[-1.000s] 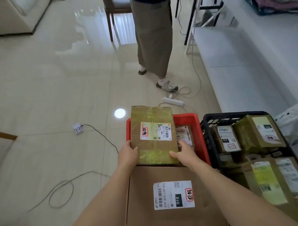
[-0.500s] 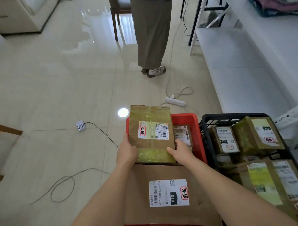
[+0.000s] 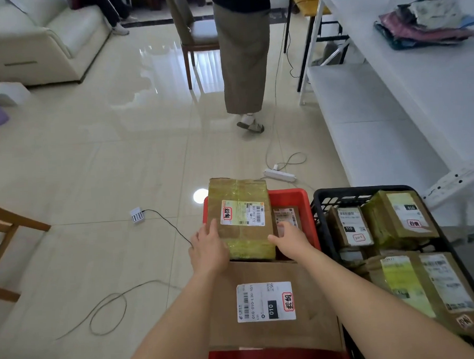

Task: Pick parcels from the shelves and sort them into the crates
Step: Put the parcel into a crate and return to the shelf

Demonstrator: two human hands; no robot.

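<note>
Looking down from the head cam, both hands bracket the yellow-taped parcel (image 3: 241,219), probably to square it into the red crate (image 3: 294,201) beside the smaller box. Left hand (image 3: 208,249) lies fingers-straight against its left edge; right hand (image 3: 291,239) rests relaxed at its right corner. The parcel sits propped on the crate's far rim, just past the big brown parcel (image 3: 271,302).

- Left hand (image 3: 208,249) and right hand (image 3: 293,240) flank a yellow-taped parcel (image 3: 241,219) lying over the red crate (image 3: 303,203).
- A large flat brown parcel (image 3: 271,302) fills the crate's near end.
- The black crate (image 3: 323,200) beside it holds several parcels.
</note>
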